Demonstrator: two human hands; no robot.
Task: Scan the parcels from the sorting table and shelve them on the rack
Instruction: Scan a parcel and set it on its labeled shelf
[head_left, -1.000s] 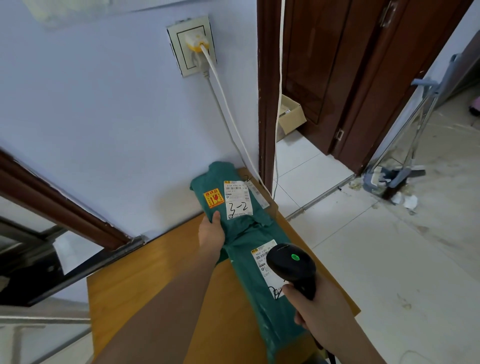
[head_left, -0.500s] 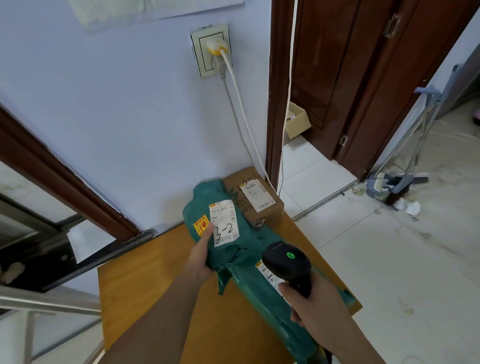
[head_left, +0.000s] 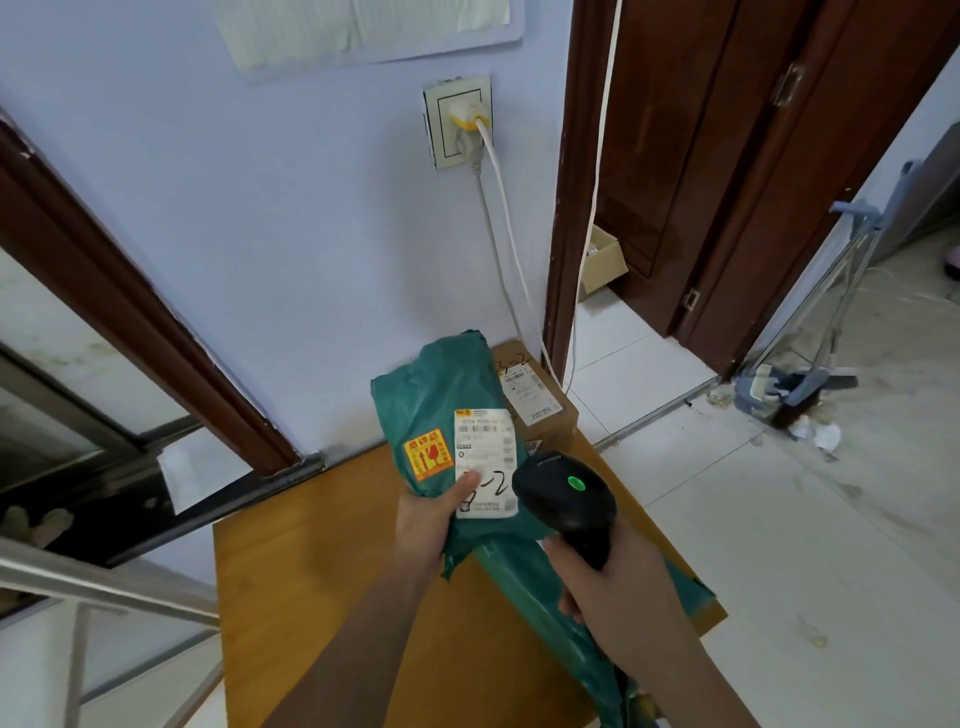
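Note:
My left hand (head_left: 431, 525) grips a green plastic parcel (head_left: 441, 395) by its lower edge and holds it tilted up above the wooden sorting table (head_left: 322, 597); the thumb presses on its white shipping label (head_left: 485, 457), beside an orange fragile sticker (head_left: 426, 454). My right hand (head_left: 613, 587) grips a black barcode scanner (head_left: 563, 496) with a green light, its head just right of the label. A long green parcel (head_left: 545, 608) lies on the table under both hands. A small cardboard box (head_left: 535, 395) with a label sits at the table's far corner.
The table stands against a pale blue wall with a socket (head_left: 457, 122) and white cables running down. A dark wooden door frame (head_left: 566, 208) and open doorway are on the right, with a dustpan and broom (head_left: 789, 384) on the tiled floor. A metal railing (head_left: 78, 587) is at the left.
My left hand has lifted the green parcel off the pile and drawn it toward me, uncovering the cardboard box. The scanner has risen to beside the label.

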